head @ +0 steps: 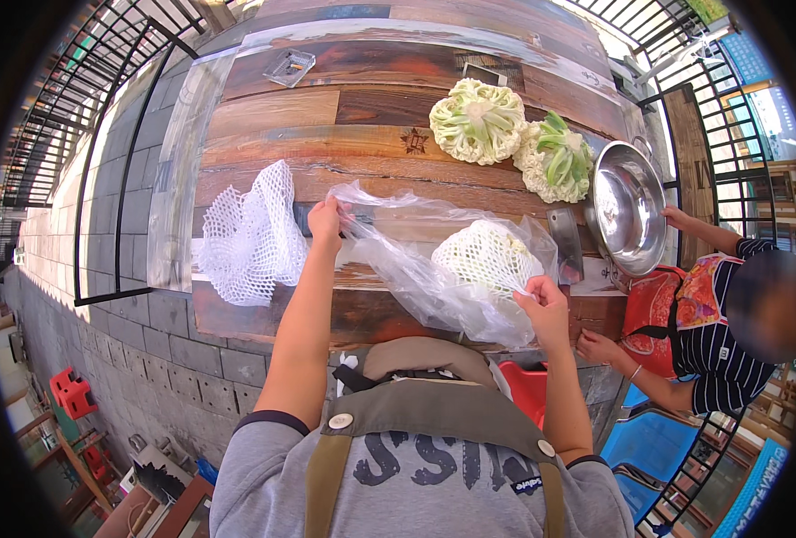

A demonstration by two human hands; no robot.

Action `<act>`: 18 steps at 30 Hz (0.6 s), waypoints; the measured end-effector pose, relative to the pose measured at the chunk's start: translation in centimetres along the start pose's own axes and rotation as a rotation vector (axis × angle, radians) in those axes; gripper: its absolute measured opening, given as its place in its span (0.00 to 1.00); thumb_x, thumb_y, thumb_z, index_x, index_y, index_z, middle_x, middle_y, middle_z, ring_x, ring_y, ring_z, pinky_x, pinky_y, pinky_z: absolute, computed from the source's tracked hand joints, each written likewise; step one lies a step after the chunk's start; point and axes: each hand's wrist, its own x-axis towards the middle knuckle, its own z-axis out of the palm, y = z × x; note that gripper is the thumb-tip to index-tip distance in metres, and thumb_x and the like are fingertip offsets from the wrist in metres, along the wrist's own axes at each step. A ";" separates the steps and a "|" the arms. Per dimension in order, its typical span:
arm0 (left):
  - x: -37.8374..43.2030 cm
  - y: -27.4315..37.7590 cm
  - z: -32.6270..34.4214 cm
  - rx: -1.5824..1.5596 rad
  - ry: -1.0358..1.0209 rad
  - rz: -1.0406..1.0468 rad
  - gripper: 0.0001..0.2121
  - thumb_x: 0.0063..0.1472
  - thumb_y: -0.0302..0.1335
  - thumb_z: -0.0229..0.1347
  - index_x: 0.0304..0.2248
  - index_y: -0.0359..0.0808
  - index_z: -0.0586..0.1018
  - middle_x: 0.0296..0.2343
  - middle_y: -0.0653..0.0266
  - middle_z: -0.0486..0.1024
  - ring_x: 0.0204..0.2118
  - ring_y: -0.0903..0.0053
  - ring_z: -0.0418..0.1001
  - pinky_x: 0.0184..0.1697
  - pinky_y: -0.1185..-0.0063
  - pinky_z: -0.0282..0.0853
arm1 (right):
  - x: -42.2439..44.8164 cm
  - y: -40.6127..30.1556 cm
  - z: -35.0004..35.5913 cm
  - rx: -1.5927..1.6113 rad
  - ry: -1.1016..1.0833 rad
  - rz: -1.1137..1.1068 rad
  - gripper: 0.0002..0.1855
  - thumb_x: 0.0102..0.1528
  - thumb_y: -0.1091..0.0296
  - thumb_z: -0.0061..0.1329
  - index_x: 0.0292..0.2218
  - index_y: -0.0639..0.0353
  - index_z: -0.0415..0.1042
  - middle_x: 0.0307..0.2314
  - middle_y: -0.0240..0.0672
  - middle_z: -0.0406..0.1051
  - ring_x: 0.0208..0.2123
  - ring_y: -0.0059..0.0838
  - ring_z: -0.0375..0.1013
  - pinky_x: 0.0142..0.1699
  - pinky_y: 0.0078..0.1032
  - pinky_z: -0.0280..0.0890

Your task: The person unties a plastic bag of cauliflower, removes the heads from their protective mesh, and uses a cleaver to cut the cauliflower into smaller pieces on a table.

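A cauliflower (482,252) in a white foam net lies near the table's front edge, with a clear plastic bag (411,269) around and under it. My left hand (328,218) pinches the bag's left end and stretches it out. At the other side, my right hand (544,306) grips the net's edge by the cauliflower; whether it also holds the bag there I cannot tell. Left of my left forearm lies a pile of empty white foam nets (253,235). Two bare cauliflowers, one farther back (479,121) and one nearer the basin (556,158), sit stem side up.
A cleaver (565,243) lies between the bag and a steel basin (630,208). The basin is tilted, with a co-worker's hand (673,218) at its rim. A glass ashtray (289,67) is on the wood-patterned table (371,151). A red stool (526,390) is near my right elbow.
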 end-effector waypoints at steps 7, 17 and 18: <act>-15.1 5.4 9.7 0.700 0.048 1.168 0.21 0.54 0.30 0.54 0.44 0.26 0.66 0.43 0.48 0.66 0.42 0.67 0.69 0.39 0.74 0.67 | -3.0 0.0 3.1 -0.835 -0.008 -0.616 0.08 0.40 0.75 0.52 0.26 0.56 0.68 0.36 0.34 0.64 0.42 0.38 0.62 0.45 0.35 0.57; -19.5 -1.7 14.1 1.337 -0.638 0.670 0.32 0.47 0.39 0.60 0.42 0.21 0.61 0.34 0.37 0.68 0.36 0.50 0.71 0.37 0.67 0.69 | -4.5 0.7 4.6 -0.689 -0.135 -0.698 0.08 0.45 0.69 0.52 0.29 0.56 0.67 0.45 0.38 0.62 0.52 0.42 0.56 0.54 0.39 0.50; -19.1 -2.2 13.5 1.328 -0.655 0.700 0.31 0.47 0.38 0.60 0.41 0.20 0.62 0.34 0.37 0.68 0.35 0.50 0.72 0.37 0.67 0.69 | -4.7 0.6 4.5 -0.655 -0.087 -0.676 0.09 0.46 0.68 0.52 0.30 0.56 0.67 0.44 0.38 0.62 0.51 0.42 0.57 0.53 0.39 0.50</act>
